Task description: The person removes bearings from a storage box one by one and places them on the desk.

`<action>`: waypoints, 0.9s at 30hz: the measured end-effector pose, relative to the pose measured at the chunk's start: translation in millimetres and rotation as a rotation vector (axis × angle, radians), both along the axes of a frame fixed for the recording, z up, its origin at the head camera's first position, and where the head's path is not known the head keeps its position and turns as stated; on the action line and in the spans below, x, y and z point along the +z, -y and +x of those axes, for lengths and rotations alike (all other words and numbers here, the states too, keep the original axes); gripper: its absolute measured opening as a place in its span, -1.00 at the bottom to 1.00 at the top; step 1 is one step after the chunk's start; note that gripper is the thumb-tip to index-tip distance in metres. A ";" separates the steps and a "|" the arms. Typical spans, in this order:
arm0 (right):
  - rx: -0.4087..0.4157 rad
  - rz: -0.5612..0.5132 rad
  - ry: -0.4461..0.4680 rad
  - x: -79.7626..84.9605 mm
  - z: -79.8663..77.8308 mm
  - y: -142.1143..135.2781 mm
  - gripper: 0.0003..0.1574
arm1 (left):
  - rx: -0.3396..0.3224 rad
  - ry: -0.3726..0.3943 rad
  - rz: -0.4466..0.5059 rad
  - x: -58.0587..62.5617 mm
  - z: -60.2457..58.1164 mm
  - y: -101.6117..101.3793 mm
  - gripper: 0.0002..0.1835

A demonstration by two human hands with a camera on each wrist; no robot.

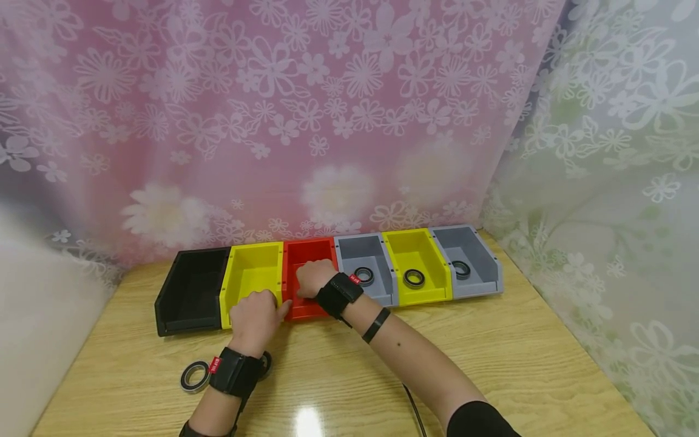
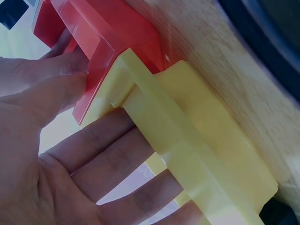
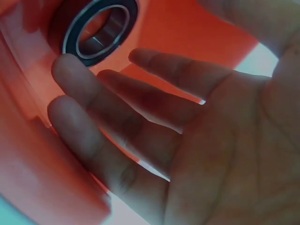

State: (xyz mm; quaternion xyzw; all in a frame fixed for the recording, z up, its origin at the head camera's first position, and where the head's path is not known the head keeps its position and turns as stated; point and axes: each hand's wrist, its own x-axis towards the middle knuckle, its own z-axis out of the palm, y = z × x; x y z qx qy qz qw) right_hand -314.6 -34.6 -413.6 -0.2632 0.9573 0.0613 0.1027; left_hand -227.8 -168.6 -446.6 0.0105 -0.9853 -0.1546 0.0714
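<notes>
My left hand (image 1: 255, 321) is at the front of the left yellow bin (image 1: 256, 255). In the left wrist view its fingers (image 2: 110, 150) reach over the bin's front lip, and a digit touches the wall of the red bin (image 2: 105, 47). My right hand (image 1: 317, 278) is inside the red bin, its fingers (image 3: 77, 122) spread and loosely extended. A bearing (image 3: 70, 44) with a black seal and metal rings leans in that bin, just beyond the right fingertips; the hand hides it from the head view.
A black bin (image 1: 188, 318) stands left of the row. To the right, a grey bin, a yellow bin and another grey bin each hold a bearing (image 1: 363, 269). On the table, one bearing (image 1: 188, 384) lies beside my left wrist and another (image 1: 266, 364) is partly behind it.
</notes>
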 end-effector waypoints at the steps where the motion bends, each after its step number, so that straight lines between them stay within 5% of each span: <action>1: 0.002 0.010 -0.006 -2.2 -0.7 0.3 -0.66 | 0.000 0.002 -0.001 0.3 0.2 0.0 -0.39; 9: -0.004 0.059 -0.041 -17.9 -6.0 4.3 -0.71 | -0.007 0.007 -0.002 0.7 0.7 0.7 -0.41; 17: 0.015 0.030 -0.123 -10.8 11.7 6.4 -0.82 | -0.001 -0.008 -0.001 0.8 0.2 0.7 -0.40; 27: 0.003 0.013 -0.079 -17.0 8.9 5.5 -0.71 | 0.001 -0.004 0.001 0.6 0.9 0.5 -0.39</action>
